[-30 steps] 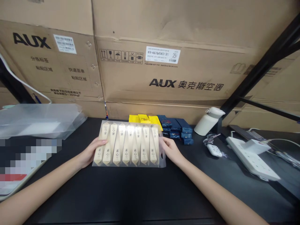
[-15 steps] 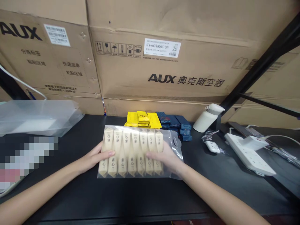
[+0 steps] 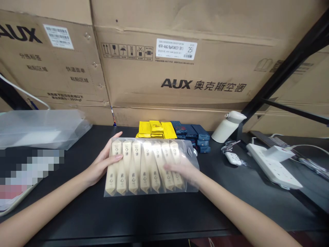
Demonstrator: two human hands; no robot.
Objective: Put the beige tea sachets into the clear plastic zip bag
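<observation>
A clear plastic bag (image 3: 189, 187) holds several beige printed packets (image 3: 133, 171) standing side by side in a row. My left hand (image 3: 102, 163) grips the bag's left end, thumb in front and fingers behind. My right hand (image 3: 183, 168) reaches into the bag's right end, where a hang hole shows. Seen hazily through the plastic, its thumb lies across the front of the rightmost packets, and its other fingers are hidden behind them.
Behind the bag lie yellow packets (image 3: 168, 129) and dark blue packets (image 3: 203, 132). To the right are a white flask (image 3: 226, 130), a small white case (image 3: 233, 158) and a power strip (image 3: 275, 169). Plastic bags (image 3: 74, 128) lie at left. Cardboard boxes (image 3: 144, 89) line the back.
The bag has shifted slightly left, and its packets lean a little differently. My left fingers stretch farther up behind it. My right hand stays in the bag's end.
</observation>
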